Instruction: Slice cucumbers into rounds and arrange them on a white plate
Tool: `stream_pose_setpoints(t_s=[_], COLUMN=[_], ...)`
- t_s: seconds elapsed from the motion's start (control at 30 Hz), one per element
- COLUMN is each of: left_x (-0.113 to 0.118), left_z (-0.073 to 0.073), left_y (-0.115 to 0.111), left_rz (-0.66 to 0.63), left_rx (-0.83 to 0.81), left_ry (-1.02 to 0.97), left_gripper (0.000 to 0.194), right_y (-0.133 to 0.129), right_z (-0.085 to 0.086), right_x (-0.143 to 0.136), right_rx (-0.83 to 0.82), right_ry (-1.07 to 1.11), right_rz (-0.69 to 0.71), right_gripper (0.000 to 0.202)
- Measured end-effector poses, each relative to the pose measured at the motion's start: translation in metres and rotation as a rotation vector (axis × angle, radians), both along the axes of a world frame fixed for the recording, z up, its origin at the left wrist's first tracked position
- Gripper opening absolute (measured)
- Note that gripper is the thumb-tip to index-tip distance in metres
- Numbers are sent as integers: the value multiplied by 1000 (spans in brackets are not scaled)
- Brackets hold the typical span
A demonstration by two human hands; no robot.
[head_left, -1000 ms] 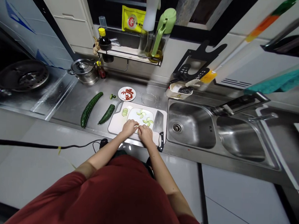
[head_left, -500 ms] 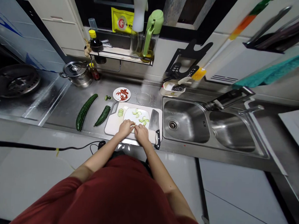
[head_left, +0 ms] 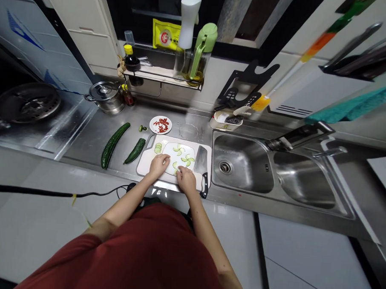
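Thin, pale-green cucumber slices with darker rims (head_left: pixel 175 165) lie in a small cluster near the front edge of a white, rounded-square plate (head_left: pixel 169 151), between the person's hands. Two curved-petal pinwheels of similar slices sit farther back on it.

The right hand (head_left: pixel 186 179) is just beside the cluster, its fingers bent close together; whether they pinch a slice, I cannot tell. The left hand (head_left: pixel 159 165) is at the plate's left front, thumb and fingertips drawn narrow; whether anything is between them is too small to see.

The likeliest trouble is a fingertip or cuff of the palm dragging a loose slice out of its fan, since nothing visible pins the slices down. A bump from the left hand could also shift the plate on the white cutting board (head_left: pixel 145 163).

A broad steel cleaver with a black handle (head_left: pixel 201 159) lies along the board's right side, its handle reaching past the front edge near the right wrist; a rightward sweep could knock it.

Farther left, a shorter dark-green cucumber (head_left: pixel 135 151) and a longer one (head_left: pixel 115 146) rest on the steel counter (head_left: pixel 84 146).
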State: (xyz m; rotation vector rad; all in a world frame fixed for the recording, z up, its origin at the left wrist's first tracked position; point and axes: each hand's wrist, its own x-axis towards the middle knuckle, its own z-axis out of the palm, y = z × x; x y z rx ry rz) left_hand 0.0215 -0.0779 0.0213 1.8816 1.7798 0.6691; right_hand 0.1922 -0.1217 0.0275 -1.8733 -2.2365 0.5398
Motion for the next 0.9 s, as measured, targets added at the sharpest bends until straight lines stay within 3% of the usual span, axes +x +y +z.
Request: stream_pose_setpoints(t_s=[0.17, 0.3, 0.57, 0.9], left_x=[-22, -30, -32, -29], left_z=[3, 2, -10, -8], left_y=[7, 12, 19, 24], left_rz=[318, 446, 489, 478], left_rx=[-2, -73, -111, -91], left_ry=[96, 161, 243, 213], left_gripper=[29, 32, 32, 24], right_y=[-1, -1, -4, 4], right_z=[-1, -1, -8, -15], right_x=[1, -2, -3, 3], right_rx=[-13, -8, 26, 46], right_ry=[36, 41, 48, 146], right_rz=[-13, 2, 17, 33], right_gripper=[35, 34, 33, 32])
